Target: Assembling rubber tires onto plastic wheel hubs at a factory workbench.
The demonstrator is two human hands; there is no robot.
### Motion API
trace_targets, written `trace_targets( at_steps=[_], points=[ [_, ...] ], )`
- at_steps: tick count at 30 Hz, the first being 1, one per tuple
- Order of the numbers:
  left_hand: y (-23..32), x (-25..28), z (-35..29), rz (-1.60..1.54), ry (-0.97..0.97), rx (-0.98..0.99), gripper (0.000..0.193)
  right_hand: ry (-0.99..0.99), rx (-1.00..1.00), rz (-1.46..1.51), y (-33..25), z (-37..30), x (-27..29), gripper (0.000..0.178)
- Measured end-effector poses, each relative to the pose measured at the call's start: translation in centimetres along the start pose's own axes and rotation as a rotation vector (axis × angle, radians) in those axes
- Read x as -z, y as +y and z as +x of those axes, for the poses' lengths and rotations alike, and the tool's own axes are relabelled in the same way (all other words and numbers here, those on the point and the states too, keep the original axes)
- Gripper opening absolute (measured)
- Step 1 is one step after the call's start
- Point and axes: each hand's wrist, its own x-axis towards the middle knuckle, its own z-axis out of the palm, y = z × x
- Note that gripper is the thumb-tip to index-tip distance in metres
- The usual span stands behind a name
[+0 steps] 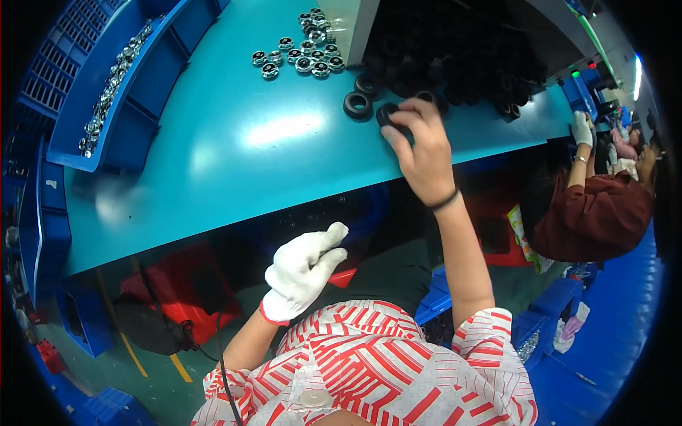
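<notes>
Fingers of the right hand [426, 153] are curling down over a black rubber ring [387, 113] on the teal table [234, 156], beside another ring [357, 105]. Left hand [305, 273], in a white glove, is hanging loosely open below the table edge, gripping nothing.

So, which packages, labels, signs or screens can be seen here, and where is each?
Printed packet: under the table's right end, beside a co-worker; flat, green and yellow with pink marks.
Indicator lights: far right on a blue unit; small green and red dots.
No screens or signs show.
</notes>
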Motion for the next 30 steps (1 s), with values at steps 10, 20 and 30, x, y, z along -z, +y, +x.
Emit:
trace_targets(
  at_steps=[10,20,30],
  points=[
    [0.0,0.4,-1.7,-0.292,0.111,0.086,0.064,-0.581,-1.103,1.596,-7.7,-10.7,-0.2,0.030],
    [-0.3,0.6,-3.7,-0.263,0.156,0.253,0.061,-0.659,-1.211,1.685,-9.0,-12.3,-1.5,0.031],
    [-0.4,0.7,-3.1,-0.889,0.226,0.490,0.055,-0.472,-0.597,0.892,-10.3,-10.6,-1.6,0.019]
  ],
)
